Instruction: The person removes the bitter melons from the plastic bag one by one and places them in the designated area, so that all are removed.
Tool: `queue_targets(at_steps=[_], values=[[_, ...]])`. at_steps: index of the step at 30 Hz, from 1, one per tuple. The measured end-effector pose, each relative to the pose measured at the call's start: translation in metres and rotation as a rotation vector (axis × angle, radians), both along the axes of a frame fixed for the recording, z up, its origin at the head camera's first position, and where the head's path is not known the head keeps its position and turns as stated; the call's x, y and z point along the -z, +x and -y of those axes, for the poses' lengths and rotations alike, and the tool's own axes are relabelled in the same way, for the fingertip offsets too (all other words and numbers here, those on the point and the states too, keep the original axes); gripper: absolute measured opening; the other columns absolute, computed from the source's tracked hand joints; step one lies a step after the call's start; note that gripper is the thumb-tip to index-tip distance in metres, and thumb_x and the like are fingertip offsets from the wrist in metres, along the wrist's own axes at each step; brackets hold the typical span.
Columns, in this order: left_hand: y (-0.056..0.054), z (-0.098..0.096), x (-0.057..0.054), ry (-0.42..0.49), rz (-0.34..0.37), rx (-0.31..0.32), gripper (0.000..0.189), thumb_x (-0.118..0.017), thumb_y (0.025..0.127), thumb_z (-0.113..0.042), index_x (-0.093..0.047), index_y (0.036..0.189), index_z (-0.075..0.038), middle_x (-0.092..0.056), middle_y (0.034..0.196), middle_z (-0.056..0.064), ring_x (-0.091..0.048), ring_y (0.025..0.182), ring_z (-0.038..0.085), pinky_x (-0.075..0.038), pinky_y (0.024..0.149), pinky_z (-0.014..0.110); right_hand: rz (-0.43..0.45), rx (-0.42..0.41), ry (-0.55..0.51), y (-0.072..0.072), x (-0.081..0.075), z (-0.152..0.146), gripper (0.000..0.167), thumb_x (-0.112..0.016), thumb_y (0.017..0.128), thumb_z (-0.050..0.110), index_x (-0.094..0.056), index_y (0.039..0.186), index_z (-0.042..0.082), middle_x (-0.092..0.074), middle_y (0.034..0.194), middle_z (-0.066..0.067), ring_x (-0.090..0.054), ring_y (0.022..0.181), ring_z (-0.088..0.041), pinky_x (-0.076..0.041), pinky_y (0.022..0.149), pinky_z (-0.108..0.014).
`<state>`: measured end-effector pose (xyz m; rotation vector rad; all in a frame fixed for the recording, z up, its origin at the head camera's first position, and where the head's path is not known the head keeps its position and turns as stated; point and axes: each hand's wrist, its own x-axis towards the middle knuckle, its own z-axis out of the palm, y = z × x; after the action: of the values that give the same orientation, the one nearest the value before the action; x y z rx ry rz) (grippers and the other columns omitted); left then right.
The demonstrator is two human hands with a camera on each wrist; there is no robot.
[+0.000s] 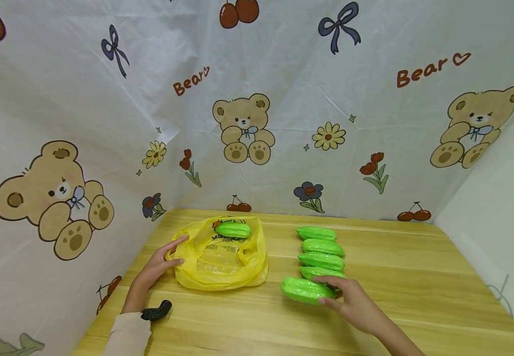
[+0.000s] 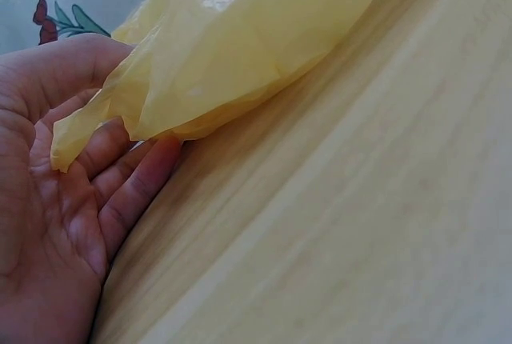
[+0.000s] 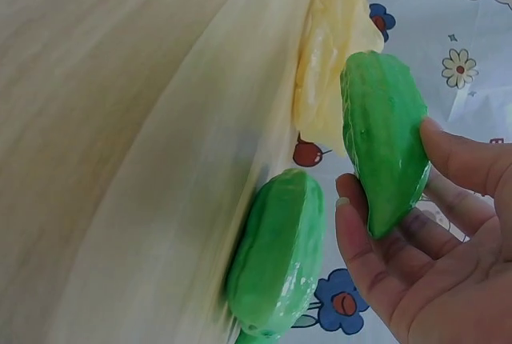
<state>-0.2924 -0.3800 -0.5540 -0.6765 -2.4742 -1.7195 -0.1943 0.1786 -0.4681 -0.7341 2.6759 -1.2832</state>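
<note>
My right hand [image 1: 355, 301] pinches a glossy green cucumber [image 1: 303, 290] between thumb and fingers. In the right wrist view that cucumber [image 3: 384, 132] is held off the table, its tapered end toward the palm. Several similar cucumbers [image 1: 319, 247] lie in a column just beyond it, the nearest partly hidden by the hand. At the left stands a yellow plastic bag [image 1: 221, 282] with its mouth open. One cucumber [image 1: 233, 229] lies in it at the far side. My left hand [image 1: 156, 264] holds the bag's left rim; the bag's edge [image 2: 88, 124] covers parts of the fingers.
A wooden table [image 1: 399, 277] carries everything. Behind and at the left hangs a white curtain [image 1: 283, 183] printed with bears and flowers. A black band [image 1: 156, 311] is on the left wrist. A thin cable [image 1: 501, 294] hangs at the right edge.
</note>
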Motion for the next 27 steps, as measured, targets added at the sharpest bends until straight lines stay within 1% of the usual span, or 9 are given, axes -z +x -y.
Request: queue_targets(at_steps=[4,5,10,15,18,22,27], values=[[-0.001,0.000,0.000,-0.007,-0.002,-0.001,0.064,-0.066,0.097,-0.004,-0.040,0.156,-0.006,-0.033,0.162,0.019,-0.019,0.152,0.028,-0.023,0.106,0.008,0.013,-0.014,0.018,0.001,0.002,-0.006,0.042,-0.077,0.090,0.025,-0.069,0.129,0.011,-0.069,0.126,-0.007,-0.062,0.100,-0.009,-0.054,0.075,-0.027],[-0.001,0.000,0.000,-0.006,-0.004,0.000,0.064,-0.066,0.097,-0.004,-0.040,0.156,-0.006,-0.033,0.162,0.020,-0.018,0.152,0.029,-0.023,0.106,0.008,0.017,-0.020,0.022,0.001,0.002,-0.007,0.042,-0.077,0.090,0.025,-0.069,0.129,0.010,-0.069,0.126,-0.008,-0.062,0.101,-0.009,-0.054,0.075,-0.027],[0.000,0.000,0.001,0.000,-0.001,-0.003,0.064,-0.066,0.097,-0.003,-0.040,0.155,-0.005,-0.032,0.162,0.020,-0.019,0.152,0.026,-0.024,0.106,0.008,0.042,-0.041,0.041,0.000,0.005,-0.015,0.043,-0.077,0.089,0.025,-0.069,0.129,0.009,-0.069,0.127,-0.009,-0.062,0.104,-0.010,-0.054,0.076,-0.028],[0.001,-0.001,0.001,-0.009,-0.003,-0.014,0.063,-0.066,0.097,-0.004,-0.041,0.155,-0.004,-0.033,0.161,0.020,-0.019,0.152,0.030,-0.024,0.105,0.008,0.069,-0.050,0.049,0.000,0.007,-0.022,0.045,-0.078,0.088,0.026,-0.069,0.128,0.007,-0.068,0.128,-0.011,-0.062,0.108,-0.012,-0.055,0.077,-0.027],[0.001,-0.001,0.001,-0.008,-0.006,-0.012,0.063,-0.066,0.097,-0.004,-0.041,0.155,-0.004,-0.033,0.161,0.020,-0.019,0.152,0.032,-0.025,0.105,0.009,0.077,-0.041,0.053,0.000,0.009,-0.024,0.048,-0.079,0.088,0.029,-0.069,0.128,0.005,-0.068,0.128,-0.012,-0.062,0.111,-0.016,-0.054,0.077,-0.027],[0.002,-0.002,-0.001,-0.005,-0.004,-0.011,0.064,-0.066,0.097,-0.004,-0.041,0.155,-0.005,-0.033,0.161,0.020,-0.019,0.152,0.032,-0.025,0.105,0.009,0.092,-0.015,0.049,0.000,0.013,-0.028,0.049,-0.081,0.086,0.031,-0.069,0.126,0.004,-0.068,0.126,-0.011,-0.062,0.110,-0.018,-0.054,0.077,-0.026],[0.002,-0.002,-0.002,-0.006,-0.003,-0.011,0.064,-0.066,0.097,-0.004,-0.040,0.155,-0.004,-0.033,0.161,0.020,-0.017,0.151,0.040,-0.024,0.105,0.008,0.108,-0.015,0.028,0.000,0.018,-0.033,0.048,-0.082,0.085,0.029,-0.069,0.123,0.002,-0.070,0.120,-0.011,-0.065,0.101,-0.016,-0.055,0.075,-0.027]])
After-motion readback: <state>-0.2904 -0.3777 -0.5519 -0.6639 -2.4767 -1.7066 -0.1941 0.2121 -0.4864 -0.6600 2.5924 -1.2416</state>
